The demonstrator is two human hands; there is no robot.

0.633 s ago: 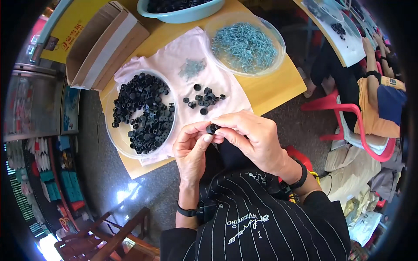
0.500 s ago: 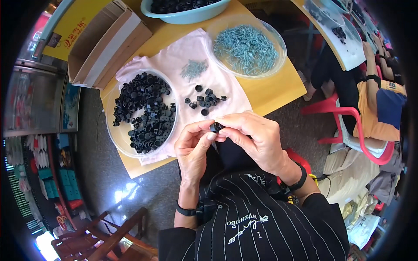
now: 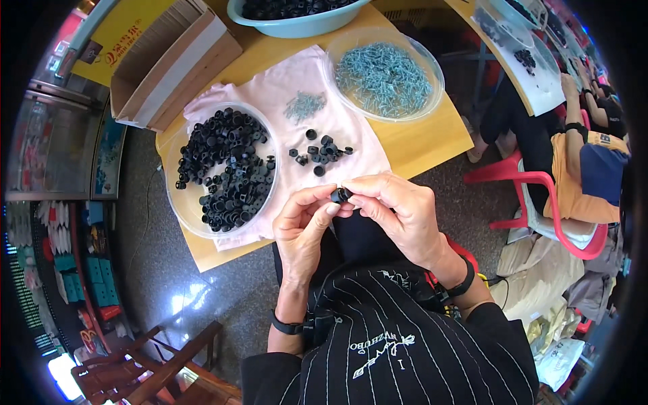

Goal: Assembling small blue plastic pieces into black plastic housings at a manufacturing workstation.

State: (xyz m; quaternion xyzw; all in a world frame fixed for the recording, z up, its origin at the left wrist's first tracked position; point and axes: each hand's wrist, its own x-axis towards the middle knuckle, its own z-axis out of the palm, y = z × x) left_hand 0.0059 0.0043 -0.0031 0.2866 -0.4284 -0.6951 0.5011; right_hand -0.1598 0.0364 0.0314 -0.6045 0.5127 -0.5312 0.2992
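Here the left hand (image 3: 301,228) and right hand (image 3: 402,214) pinch a black part (image 3: 339,196) between them, seemingly over the surface's near edge (image 3: 432,156).

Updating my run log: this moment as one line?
left hand, right hand: pinching black part | cloth: loose black pieces, metal bits

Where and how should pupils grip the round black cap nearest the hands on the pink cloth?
Pinch the round black cap by its side wall, probably from the person's side: its outline is circular, and the other loose black parts lie beyond it.
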